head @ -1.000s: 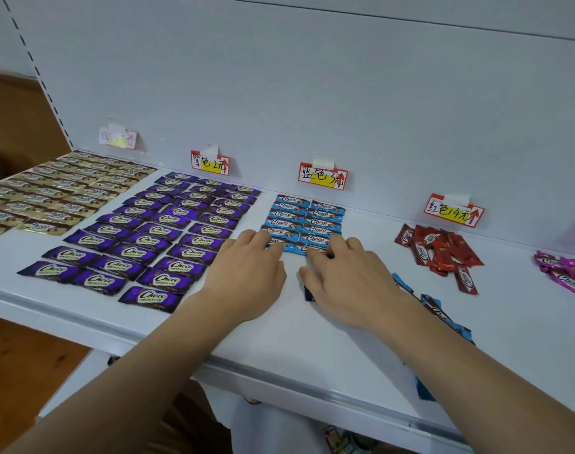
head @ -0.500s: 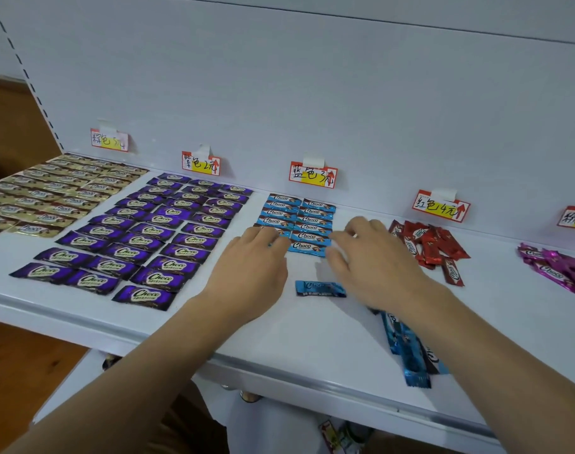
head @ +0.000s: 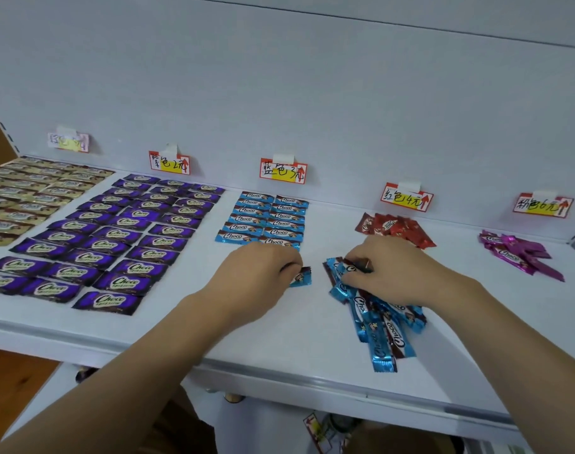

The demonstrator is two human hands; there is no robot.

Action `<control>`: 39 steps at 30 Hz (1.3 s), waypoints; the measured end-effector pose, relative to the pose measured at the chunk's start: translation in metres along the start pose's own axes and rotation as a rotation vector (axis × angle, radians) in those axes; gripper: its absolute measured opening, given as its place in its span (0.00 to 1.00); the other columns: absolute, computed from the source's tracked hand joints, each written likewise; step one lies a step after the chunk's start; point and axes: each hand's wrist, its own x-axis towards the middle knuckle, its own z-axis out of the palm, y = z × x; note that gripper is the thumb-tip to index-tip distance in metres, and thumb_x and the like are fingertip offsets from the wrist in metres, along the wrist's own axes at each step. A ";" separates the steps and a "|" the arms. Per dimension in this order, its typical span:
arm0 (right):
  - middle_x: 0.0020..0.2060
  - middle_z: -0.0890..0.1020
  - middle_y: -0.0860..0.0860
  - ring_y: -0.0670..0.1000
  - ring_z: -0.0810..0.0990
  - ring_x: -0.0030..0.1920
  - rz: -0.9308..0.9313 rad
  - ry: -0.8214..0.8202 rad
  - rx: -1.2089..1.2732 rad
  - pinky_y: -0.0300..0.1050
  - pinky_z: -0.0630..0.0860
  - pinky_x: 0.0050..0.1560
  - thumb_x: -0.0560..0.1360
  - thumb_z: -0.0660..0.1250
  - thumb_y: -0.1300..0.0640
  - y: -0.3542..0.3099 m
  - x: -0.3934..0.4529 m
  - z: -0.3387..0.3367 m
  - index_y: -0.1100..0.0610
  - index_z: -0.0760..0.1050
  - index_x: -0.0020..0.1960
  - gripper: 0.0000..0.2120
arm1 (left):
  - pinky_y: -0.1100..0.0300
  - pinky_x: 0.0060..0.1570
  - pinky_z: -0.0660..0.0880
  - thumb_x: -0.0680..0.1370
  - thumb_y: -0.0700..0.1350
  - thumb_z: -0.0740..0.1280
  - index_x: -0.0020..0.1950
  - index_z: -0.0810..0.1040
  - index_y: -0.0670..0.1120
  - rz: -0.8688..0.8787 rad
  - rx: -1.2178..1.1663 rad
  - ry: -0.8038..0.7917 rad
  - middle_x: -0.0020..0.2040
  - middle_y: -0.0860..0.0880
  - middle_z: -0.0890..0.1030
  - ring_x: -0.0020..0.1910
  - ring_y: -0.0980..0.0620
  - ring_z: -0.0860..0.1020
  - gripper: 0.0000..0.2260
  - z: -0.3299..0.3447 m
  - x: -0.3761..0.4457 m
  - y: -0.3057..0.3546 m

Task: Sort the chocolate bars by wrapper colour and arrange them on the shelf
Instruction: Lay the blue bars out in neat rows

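Nearest to us, on the white shelf point(head: 273, 339), lies the loose pile of blue bars point(head: 382, 326), fanned out toward the front edge. Our right hand point(head: 397, 273) rests on the pile's far end, fingers curled as if pinching one bar free. Our left hand point(head: 259, 273) sits to the left of it, fingers curled over a single blue bar point(head: 301, 276) whose right end pokes out.

To do this step well, we should lay that single bar face up, logo the same way as its neighbours, and slide it just beneath the last row of the blue grid point(head: 263, 221), edges in line with the two columns. We judge it wise to draw only one bar from the pile at a time, since the wrappers look slick.

Farther off, the purple grid point(head: 115, 237) and the gold grid point(head: 24, 198) look finished; the red heap point(head: 397, 229) and pink heap point(head: 515, 253) are unsorted.

Our left hand covers most of its bar, so we cannot tell its facing. The gold grid is cut off at the left edge, and the far-left label point(head: 68, 142) is too blurred to read.
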 end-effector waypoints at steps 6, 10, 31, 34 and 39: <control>0.44 0.82 0.39 0.44 0.80 0.47 0.070 0.167 0.251 0.46 0.78 0.49 0.79 0.72 0.46 -0.003 0.002 -0.012 0.45 0.86 0.50 0.06 | 0.58 0.56 0.78 0.86 0.47 0.62 0.62 0.82 0.55 -0.097 -0.102 0.009 0.59 0.57 0.82 0.56 0.57 0.77 0.10 -0.002 -0.001 -0.015; 0.48 0.84 0.39 0.40 0.80 0.49 0.045 0.200 0.360 0.39 0.75 0.48 0.83 0.67 0.49 -0.019 0.006 -0.019 0.44 0.85 0.54 0.07 | 0.63 0.51 0.76 0.84 0.51 0.66 0.62 0.81 0.57 -0.091 -0.144 -0.047 0.54 0.61 0.79 0.50 0.59 0.76 0.09 -0.007 -0.005 -0.022; 0.55 0.75 0.47 0.52 0.71 0.57 -0.111 0.091 -0.208 0.52 0.73 0.56 0.82 0.47 0.40 -0.081 -0.022 0.026 0.45 0.78 0.66 0.25 | 0.58 0.63 0.73 0.87 0.53 0.56 0.75 0.74 0.56 -0.041 0.227 0.076 0.66 0.56 0.76 0.64 0.54 0.71 0.17 -0.007 -0.044 -0.031; 0.57 0.74 0.50 0.54 0.70 0.60 -0.054 0.064 -0.247 0.56 0.71 0.60 0.80 0.42 0.36 -0.094 -0.026 0.032 0.46 0.74 0.69 0.31 | 0.55 0.63 0.74 0.87 0.54 0.55 0.76 0.73 0.55 -0.082 0.303 0.066 0.68 0.55 0.75 0.66 0.53 0.71 0.19 -0.005 -0.043 -0.031; 0.61 0.73 0.52 0.55 0.69 0.62 -0.038 0.090 -0.247 0.57 0.70 0.61 0.84 0.46 0.36 -0.109 -0.007 0.040 0.49 0.69 0.74 0.28 | 0.54 0.63 0.74 0.86 0.55 0.53 0.76 0.72 0.53 -0.150 0.355 0.047 0.69 0.53 0.74 0.67 0.52 0.71 0.20 -0.006 -0.040 -0.035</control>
